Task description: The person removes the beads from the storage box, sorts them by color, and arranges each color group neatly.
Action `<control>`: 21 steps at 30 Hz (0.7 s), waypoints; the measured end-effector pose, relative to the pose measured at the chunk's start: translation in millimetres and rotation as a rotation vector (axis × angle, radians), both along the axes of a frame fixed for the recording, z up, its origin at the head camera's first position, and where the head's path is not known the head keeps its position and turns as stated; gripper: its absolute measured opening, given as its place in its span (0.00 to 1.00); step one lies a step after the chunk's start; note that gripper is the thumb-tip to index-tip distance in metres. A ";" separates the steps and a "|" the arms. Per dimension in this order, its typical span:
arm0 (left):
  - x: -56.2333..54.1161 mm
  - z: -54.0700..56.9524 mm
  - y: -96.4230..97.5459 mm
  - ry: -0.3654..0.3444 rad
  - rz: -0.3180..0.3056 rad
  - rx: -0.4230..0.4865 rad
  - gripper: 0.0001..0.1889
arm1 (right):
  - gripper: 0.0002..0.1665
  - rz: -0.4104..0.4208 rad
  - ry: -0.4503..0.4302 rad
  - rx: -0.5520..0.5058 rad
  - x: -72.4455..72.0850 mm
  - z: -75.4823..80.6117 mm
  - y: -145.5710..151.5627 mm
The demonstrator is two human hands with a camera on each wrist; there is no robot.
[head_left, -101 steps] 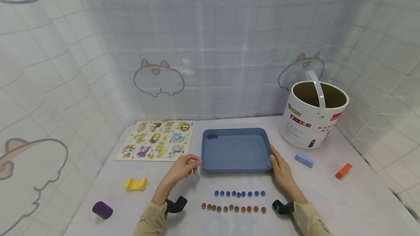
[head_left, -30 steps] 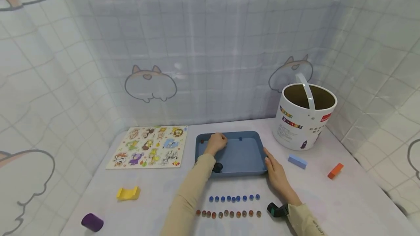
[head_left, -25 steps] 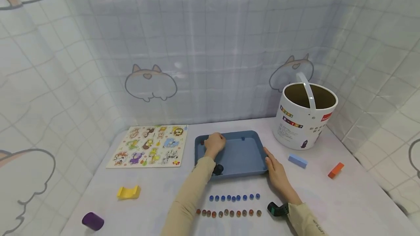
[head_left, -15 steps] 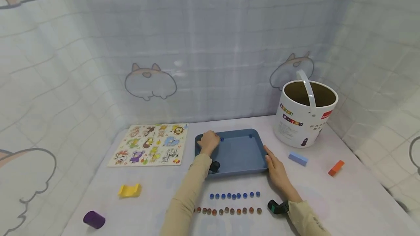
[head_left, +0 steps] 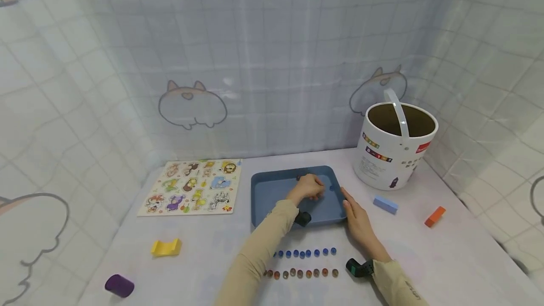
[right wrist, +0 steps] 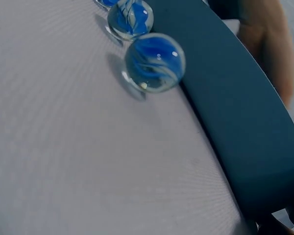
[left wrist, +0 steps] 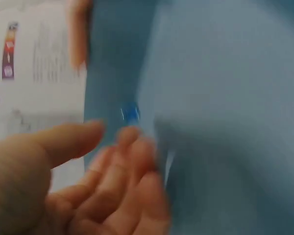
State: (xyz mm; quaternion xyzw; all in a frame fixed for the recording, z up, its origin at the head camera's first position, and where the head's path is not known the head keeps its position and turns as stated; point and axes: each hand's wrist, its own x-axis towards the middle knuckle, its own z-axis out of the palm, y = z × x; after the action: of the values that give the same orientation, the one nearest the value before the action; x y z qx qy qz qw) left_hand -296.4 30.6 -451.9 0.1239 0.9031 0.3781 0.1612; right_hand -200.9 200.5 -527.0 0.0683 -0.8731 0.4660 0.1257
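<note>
My left hand (head_left: 309, 186) is over the right half of the blue tray (head_left: 265, 195), its fingers loosely curled and blurred. In the left wrist view its thumb stands apart from the fingers, and a blue marble (left wrist: 131, 112) lies just ahead of the fingertips by the tray wall. Another small dark marble (head_left: 299, 178) sits at the tray's back wall. Against the tray's right side rests my right hand (head_left: 360, 223), fingers extended along the edge. In front of the tray are a row of blue marbles (head_left: 302, 254) and a row of reddish-brown marbles (head_left: 309, 274), partly hidden by my left sleeve.
A white bucket (head_left: 376, 169) stands at the back right, near a light blue block (head_left: 385, 204) and an orange block (head_left: 435, 216). To the left lie an animal puzzle board (head_left: 191, 185), a yellow block (head_left: 166, 248) and a purple cylinder (head_left: 119, 285).
My left hand has entered the tray, moved to its left end, then swept right. Loose marbles in the tray have shifted right. The right hand stays at the tray's right side.
</note>
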 end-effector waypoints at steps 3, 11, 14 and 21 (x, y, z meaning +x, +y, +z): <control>2.2 -1.2 19.7 -0.117 -0.009 0.039 0.17 | 0.27 0.003 0.001 -0.007 -0.9 0.8 0.5; -1.1 -6.1 49.1 -0.171 0.094 0.021 0.07 | 0.27 -0.005 -0.025 -0.013 1.2 1.8 2.2; -2.8 -7.7 50.1 -0.188 0.144 0.063 0.10 | 0.27 0.000 -0.021 -0.017 0.2 1.3 2.4; -3.5 -8.3 46.3 -0.192 0.146 0.078 0.05 | 0.27 0.004 -0.027 -0.018 -0.4 -1.3 2.9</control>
State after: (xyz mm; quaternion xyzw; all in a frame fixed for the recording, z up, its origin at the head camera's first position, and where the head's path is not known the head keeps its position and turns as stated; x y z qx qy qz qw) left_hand -300.0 76.9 -460.2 0.0270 0.8748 0.4337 0.2141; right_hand -201.3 203.5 -528.3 0.0625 -0.8704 0.4750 0.1136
